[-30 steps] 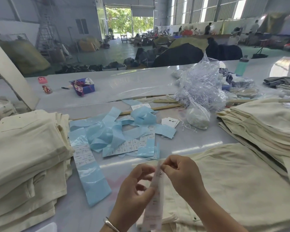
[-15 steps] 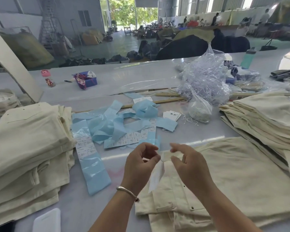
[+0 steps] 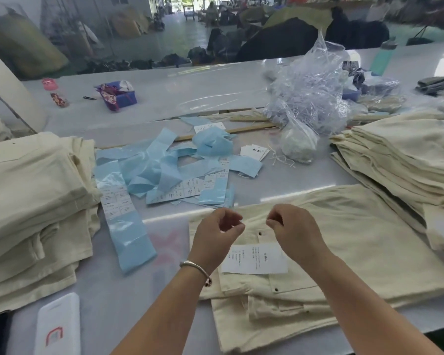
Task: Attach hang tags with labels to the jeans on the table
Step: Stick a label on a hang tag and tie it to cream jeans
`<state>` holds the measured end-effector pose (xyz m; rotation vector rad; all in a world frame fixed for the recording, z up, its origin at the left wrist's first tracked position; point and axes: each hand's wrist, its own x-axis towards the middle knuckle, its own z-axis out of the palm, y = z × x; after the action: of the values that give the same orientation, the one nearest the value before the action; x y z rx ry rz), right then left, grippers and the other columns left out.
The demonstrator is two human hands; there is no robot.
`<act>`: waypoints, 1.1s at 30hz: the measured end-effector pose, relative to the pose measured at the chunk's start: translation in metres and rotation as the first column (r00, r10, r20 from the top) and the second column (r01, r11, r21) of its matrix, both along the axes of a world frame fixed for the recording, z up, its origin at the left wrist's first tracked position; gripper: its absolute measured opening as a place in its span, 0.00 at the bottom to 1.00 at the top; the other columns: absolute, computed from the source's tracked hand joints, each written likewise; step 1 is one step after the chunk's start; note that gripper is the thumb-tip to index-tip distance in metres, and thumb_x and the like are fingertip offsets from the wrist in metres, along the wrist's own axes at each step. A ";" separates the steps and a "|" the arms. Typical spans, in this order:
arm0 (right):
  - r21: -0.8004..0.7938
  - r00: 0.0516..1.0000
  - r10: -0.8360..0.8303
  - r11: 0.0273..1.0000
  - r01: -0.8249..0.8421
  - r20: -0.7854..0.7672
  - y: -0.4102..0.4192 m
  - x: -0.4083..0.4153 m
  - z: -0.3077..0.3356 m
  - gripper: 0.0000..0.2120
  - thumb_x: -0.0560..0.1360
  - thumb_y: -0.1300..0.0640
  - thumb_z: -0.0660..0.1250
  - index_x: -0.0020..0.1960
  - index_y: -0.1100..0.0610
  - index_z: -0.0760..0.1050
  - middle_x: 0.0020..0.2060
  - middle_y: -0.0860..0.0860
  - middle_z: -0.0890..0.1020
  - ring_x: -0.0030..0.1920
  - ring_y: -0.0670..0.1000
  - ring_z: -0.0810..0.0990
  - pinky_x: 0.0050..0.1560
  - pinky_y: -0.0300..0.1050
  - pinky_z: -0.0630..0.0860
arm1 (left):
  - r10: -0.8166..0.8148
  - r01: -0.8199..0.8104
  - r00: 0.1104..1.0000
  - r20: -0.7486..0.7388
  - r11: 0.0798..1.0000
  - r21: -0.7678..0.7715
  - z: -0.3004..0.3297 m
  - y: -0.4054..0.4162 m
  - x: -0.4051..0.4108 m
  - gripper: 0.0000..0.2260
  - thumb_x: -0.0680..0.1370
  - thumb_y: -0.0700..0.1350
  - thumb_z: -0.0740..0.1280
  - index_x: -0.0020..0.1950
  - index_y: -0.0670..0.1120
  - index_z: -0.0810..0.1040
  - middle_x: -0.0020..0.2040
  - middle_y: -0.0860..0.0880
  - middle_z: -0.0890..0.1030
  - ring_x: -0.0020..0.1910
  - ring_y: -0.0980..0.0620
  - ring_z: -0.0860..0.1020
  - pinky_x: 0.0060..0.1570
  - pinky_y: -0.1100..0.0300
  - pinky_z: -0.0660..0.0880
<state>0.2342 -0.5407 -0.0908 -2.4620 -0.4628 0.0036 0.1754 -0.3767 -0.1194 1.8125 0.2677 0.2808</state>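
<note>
Over the cream jeans (image 3: 344, 242) spread flat at the near edge of the table (image 3: 164, 80), both hands hover a little apart, just above the waistband end. The left hand (image 3: 217, 233) and right hand (image 3: 294, 226) each have fingers curled with fingertips pinched toward the thumb, as if drawing a fine thread taut between them; no thread is plainly visible, so what they pinch cannot be told. A white hang tag (image 3: 254, 258) with printed text lies flat on the jeans, just nearer the person than the hands and partly under the right wrist. The step in hand looks like tying or fastening that tag's string to the garment. The next move probably calls for a steady pull to close the knot without tearing the card, then shifting the finished pair aside. Left of the jeans sits one folded stack (image 3: 31, 190), right of them another folded pile (image 3: 405, 160); which stack is already tagged is unclear. Beyond the jeans lie blue label strips (image 3: 128, 226), spare tags (image 3: 254, 151) and a clear bag of strings (image 3: 310, 98). Print on the tag is too small to read.
</note>
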 end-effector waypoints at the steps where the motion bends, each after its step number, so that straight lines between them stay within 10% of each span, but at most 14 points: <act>1: -0.071 0.998 -0.034 0.997 0.037 0.050 -0.004 0.006 -0.002 0.04 0.77 0.62 0.64 0.43 0.57 0.74 0.41 0.52 0.78 0.42 0.54 0.75 0.42 0.46 0.68 | 0.017 -0.014 0.997 -0.080 0.999 0.041 -0.011 0.002 -0.001 0.07 0.72 0.38 0.73 0.42 0.50 0.79 0.38 0.54 0.82 0.40 0.56 0.79 0.45 0.63 0.76; 4: -0.033 0.947 -0.176 0.981 0.192 0.268 -0.021 0.034 0.009 0.03 0.77 0.68 0.61 0.47 0.64 0.72 0.46 0.60 0.75 0.47 0.61 0.73 0.43 0.48 0.64 | 0.100 -0.028 0.938 -0.332 0.976 0.217 -0.042 0.009 -0.006 0.06 0.72 0.42 0.72 0.41 0.52 0.77 0.42 0.53 0.80 0.43 0.53 0.79 0.44 0.63 0.74; 9: 0.126 0.841 -0.206 0.978 0.164 0.500 -0.027 0.068 0.037 0.01 0.75 0.70 0.64 0.45 0.68 0.73 0.45 0.65 0.76 0.47 0.64 0.75 0.45 0.53 0.69 | 0.176 -0.147 0.840 -0.513 0.984 0.096 -0.072 0.006 -0.016 0.10 0.71 0.43 0.73 0.48 0.49 0.74 0.44 0.51 0.77 0.39 0.53 0.76 0.40 0.61 0.73; 14: 0.094 0.961 0.163 0.978 -0.188 0.223 0.007 0.045 -0.004 0.01 0.74 0.66 0.67 0.43 0.63 0.77 0.41 0.54 0.76 0.44 0.56 0.74 0.45 0.49 0.69 | 0.118 -0.148 0.819 -0.562 0.989 -0.007 -0.072 0.001 -0.024 0.09 0.71 0.38 0.68 0.48 0.48 0.73 0.39 0.49 0.75 0.33 0.52 0.73 0.31 0.62 0.71; 20: -0.091 0.795 0.550 0.805 -0.586 -0.256 0.023 0.003 -0.074 0.03 0.75 0.57 0.68 0.46 0.54 0.80 0.44 0.49 0.80 0.47 0.50 0.76 0.52 0.46 0.72 | -0.047 0.097 0.877 -0.479 0.992 0.079 -0.066 -0.001 -0.056 0.19 0.59 0.50 0.71 0.49 0.55 0.77 0.50 0.51 0.73 0.39 0.58 0.74 0.37 0.70 0.71; 33: -0.176 0.604 0.738 0.579 -0.796 -0.302 0.034 0.003 -0.086 0.03 0.73 0.53 0.69 0.43 0.48 0.82 0.39 0.42 0.74 0.48 0.47 0.73 0.52 0.45 0.65 | 0.202 -0.126 0.943 -0.263 0.952 0.280 -0.085 -0.023 -0.079 0.06 0.73 0.39 0.73 0.41 0.49 0.80 0.47 0.55 0.70 0.39 0.60 0.72 0.43 0.73 0.69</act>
<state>0.2375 -0.5064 -0.1765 -2.2761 -1.5159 0.7302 0.0964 -0.3995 -0.2044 2.0964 0.6163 0.1724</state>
